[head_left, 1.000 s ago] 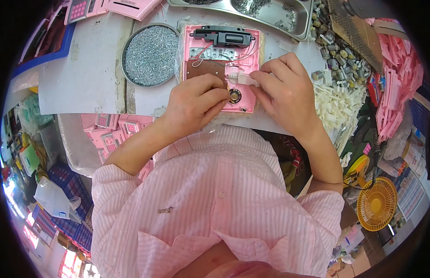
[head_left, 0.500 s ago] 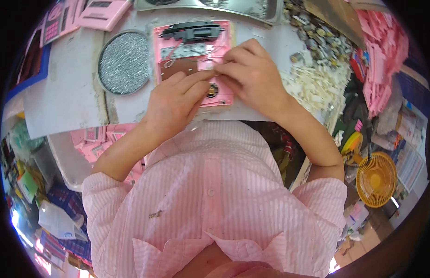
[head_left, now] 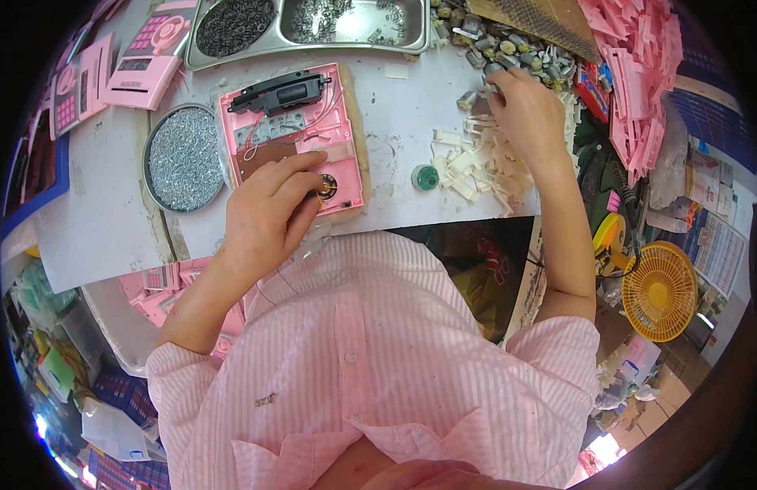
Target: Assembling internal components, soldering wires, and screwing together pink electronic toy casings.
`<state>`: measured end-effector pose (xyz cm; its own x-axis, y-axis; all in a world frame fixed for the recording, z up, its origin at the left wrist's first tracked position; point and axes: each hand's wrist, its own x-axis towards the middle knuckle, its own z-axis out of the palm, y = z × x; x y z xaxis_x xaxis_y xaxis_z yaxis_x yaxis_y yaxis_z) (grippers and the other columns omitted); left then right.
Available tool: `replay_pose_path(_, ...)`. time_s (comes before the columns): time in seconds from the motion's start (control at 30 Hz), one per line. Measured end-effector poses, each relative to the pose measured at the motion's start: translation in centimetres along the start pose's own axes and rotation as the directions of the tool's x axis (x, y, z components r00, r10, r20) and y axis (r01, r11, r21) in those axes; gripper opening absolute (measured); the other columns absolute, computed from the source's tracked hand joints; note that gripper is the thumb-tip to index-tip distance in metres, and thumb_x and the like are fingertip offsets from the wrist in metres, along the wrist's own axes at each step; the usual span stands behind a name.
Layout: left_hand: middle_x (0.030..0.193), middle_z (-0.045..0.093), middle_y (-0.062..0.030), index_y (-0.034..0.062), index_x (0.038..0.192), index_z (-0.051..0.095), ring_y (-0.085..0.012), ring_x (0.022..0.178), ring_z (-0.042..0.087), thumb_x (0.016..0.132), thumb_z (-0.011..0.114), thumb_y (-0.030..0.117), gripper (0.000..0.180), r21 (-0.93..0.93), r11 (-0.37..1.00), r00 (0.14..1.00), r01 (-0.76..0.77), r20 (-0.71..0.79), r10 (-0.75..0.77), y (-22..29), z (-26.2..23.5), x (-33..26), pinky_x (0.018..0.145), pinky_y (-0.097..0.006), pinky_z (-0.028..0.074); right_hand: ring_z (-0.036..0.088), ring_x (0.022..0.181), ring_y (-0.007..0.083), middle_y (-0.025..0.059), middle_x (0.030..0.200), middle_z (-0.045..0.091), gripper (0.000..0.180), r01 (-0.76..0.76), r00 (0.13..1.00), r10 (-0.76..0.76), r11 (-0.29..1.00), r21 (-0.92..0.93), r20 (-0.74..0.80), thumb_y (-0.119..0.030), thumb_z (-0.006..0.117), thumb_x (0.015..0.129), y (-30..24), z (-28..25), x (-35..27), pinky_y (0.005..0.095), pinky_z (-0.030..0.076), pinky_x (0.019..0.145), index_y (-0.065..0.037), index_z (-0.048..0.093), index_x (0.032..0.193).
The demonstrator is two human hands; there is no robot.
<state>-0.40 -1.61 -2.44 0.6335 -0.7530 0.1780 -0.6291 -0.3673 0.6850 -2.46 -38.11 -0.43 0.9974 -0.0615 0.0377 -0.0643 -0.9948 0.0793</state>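
On the white tabletop (head_left: 399,151), just in front of us, lay an open, shallow, pink plastic casing (head_left: 336,131), set at a slight tilt with its hollow side up. Inside it we had a long black plastic mechanism (head_left: 282,95) across the far end, a grey metal plate (head_left: 271,129) below that, thin loose wires, a flat brown panel (head_left: 260,157) and, nearer us, a round black-rimmed part (head_left: 328,186). Our left hand (head_left: 268,200) lay over the casing's near left portion, fingers reaching toward the round part; we could not tell whether it gripped anything. Our hands were well apart: our right hand (head_left: 529,114) was off to the right, fingers bent at the edge of a heap of small grey metal cylinders (head_left: 517,53), its grasp unclear. Near that hand we had loose white plastic pieces (head_left: 472,167) and a small round green object (head_left: 425,177). Left of the casing stood a round dish (head_left: 147,171) full of silver screws (head_left: 187,155); beyond it, a compartmented metal tray (head_left: 313,51) held small dark and silvery parts.
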Motion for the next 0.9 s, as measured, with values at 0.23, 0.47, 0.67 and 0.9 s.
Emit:
replay_pose_path(0.23, 0.127, 0.066, -0.0141, 0.0031, 0.102, 0.064, -0.0311, 0.097, 0.067, 0.079, 0.071, 0.001, 0.025, -0.015, 1.0, 1.0, 0.006, 0.014, -0.005, -0.2, -0.1, -0.1, 0.081, -0.038, 0.053, 0.071, 0.081, 0.0336, 0.0124, 0.089, 0.071, 0.021, -0.137, 0.991, 0.135, 0.981, -0.141, -0.025, -0.025, 0.072, 0.082, 0.1, -0.4, 1.8, 0.0449, 0.057, 0.069, -0.006, 0.071, 0.091)
replay_pose_path(0.47, 0.116, 0.068, -0.0112, 0.0029, 0.108, 0.064, -0.0178, 0.084, 0.064, 0.083, 0.072, 0.002, 0.027, -0.207, 0.975, 0.997, 0.077, -0.008, -0.081, 0.9, -1.2, 0.8, 0.072, -0.029, 0.051, 0.071, 0.073, 0.0296, 0.0114, 0.079, 0.071, 0.024, -0.09, 0.987, 0.096, 0.995, 0.051, -0.131, -0.027, 0.073, 0.082, 0.2, -1.0, 0.6, 0.0428, 0.056, 0.066, -0.006, 0.071, 0.094)
replay_pose_path(0.67, 0.096, 0.066, -0.003, -0.0002, 0.114, 0.061, -0.0041, 0.072, 0.057, 0.094, 0.068, 0.007, 0.022, -0.502, 0.834, 0.97, 0.229, 0.051, -0.236, 2.4, -1.1, 6.6, 0.06, -0.022, 0.045, 0.067, 0.058, 0.0194, 0.0044, 0.069, 0.068, 0.026, 0.102, 0.994, -0.057, 0.741, 0.664, -0.089, -0.02, 0.078, 0.08, -6.7, -4.5, -2.6, 0.0326, 0.052, 0.055, -0.009, 0.067, 0.101)
replay_pose_path(0.9, 0.083, 0.064, 0.0001, 0.0006, 0.108, 0.058, -0.0047, 0.07, 0.061, 0.1, 0.062, 0.011, 0.013, -0.697, 0.573, 0.896, 0.432, 0.406, -0.181, 3.8, -1.3, 10.3, 0.059, -0.022, 0.049, 0.074, 0.071, 0.0143, 0.0063, 0.078, 0.07, 0.026, 0.248, 0.962, -0.026, 0.492, 0.835, -0.27, 0.0, 0.076, 0.08, -7.7, -3.3, -4.7, 0.0272, 0.057, 0.062, -0.004, 0.066, 0.103)
